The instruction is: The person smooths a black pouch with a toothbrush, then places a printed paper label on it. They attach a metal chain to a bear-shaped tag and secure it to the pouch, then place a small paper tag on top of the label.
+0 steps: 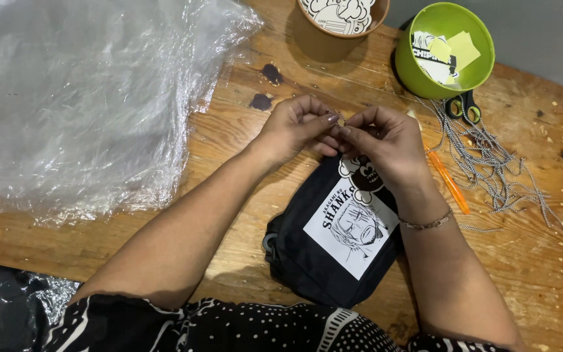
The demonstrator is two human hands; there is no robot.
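Note:
My left hand [294, 127] and my right hand [386, 146] meet fingertip to fingertip above a small black pouch [307, 254] on the wooden table [242, 208]. Together they pinch a tiny metal piece [341, 120], too small to identify. The pouch carries a white square label with a drawn face [352, 229], and a white cloud-shaped tag [360, 179] peeks out under my right hand. A thin bracelet [428, 223] circles my right wrist.
Crinkled clear plastic sheets [79, 98] cover the left of the table. A brown cup of printed tags [340, 19] and a green bowl of paper cards [447, 49] stand at the back. Scissors [462, 107], several metal ball chains [496, 166] and an orange pen [449, 182] lie on the right.

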